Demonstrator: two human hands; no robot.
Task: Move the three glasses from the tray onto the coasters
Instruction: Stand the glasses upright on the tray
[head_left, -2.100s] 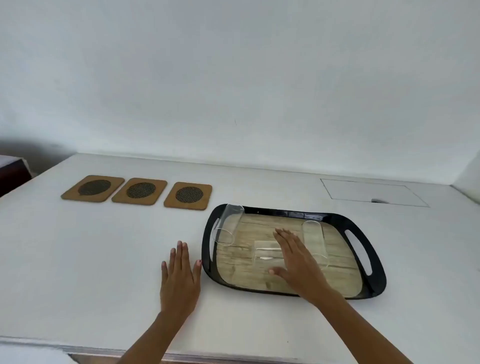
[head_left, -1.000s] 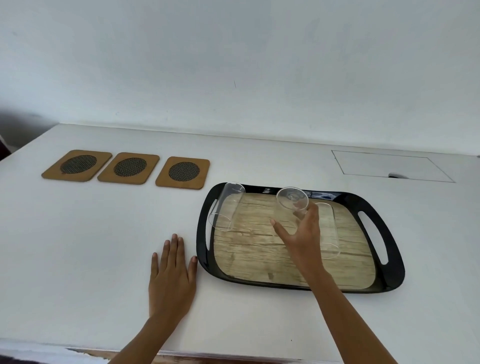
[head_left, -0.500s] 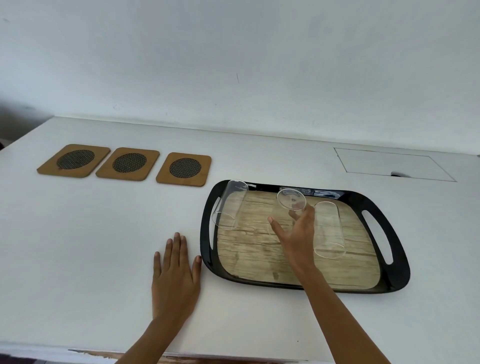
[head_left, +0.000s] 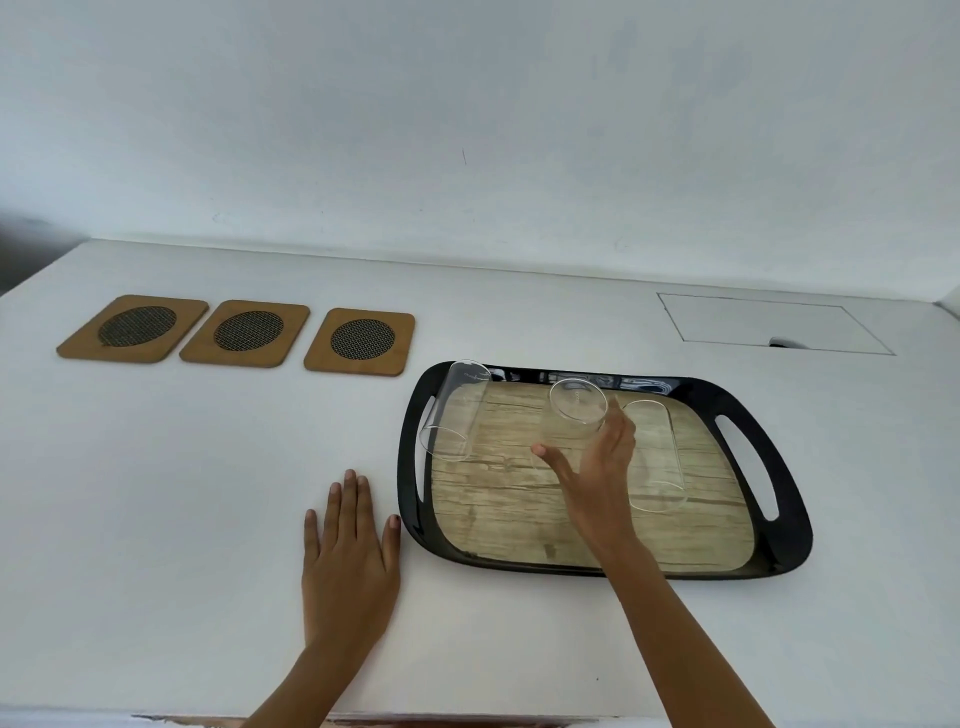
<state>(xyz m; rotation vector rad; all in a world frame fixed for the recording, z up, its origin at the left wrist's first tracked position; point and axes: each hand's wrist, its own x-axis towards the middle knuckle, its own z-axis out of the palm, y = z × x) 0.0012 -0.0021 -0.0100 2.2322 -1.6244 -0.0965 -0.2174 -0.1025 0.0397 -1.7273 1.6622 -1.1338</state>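
A black tray (head_left: 789, 530) with a wood-print floor lies right of centre on the white table. My right hand (head_left: 597, 462) grips a clear glass (head_left: 576, 410) and holds it tilted above the tray's middle, its round end facing me. A second glass (head_left: 457, 413) lies on its side against the tray's left rim. A third glass (head_left: 657, 457) lies on its side just right of my hand. Three brown coasters with dark mesh centres sit in a row at the far left: left (head_left: 132, 327), middle (head_left: 247, 333), right (head_left: 361, 340). My left hand (head_left: 350, 561) rests flat on the table beside the tray.
A rectangular flush panel (head_left: 769, 322) with a small notch is set in the tabletop at the far right. The white wall runs along the table's back edge. The table's near edge passes just below my forearms.
My right hand has picked the middle glass up off the tray floor and holds it tilted above the tray. My left hand stays flat on the table.
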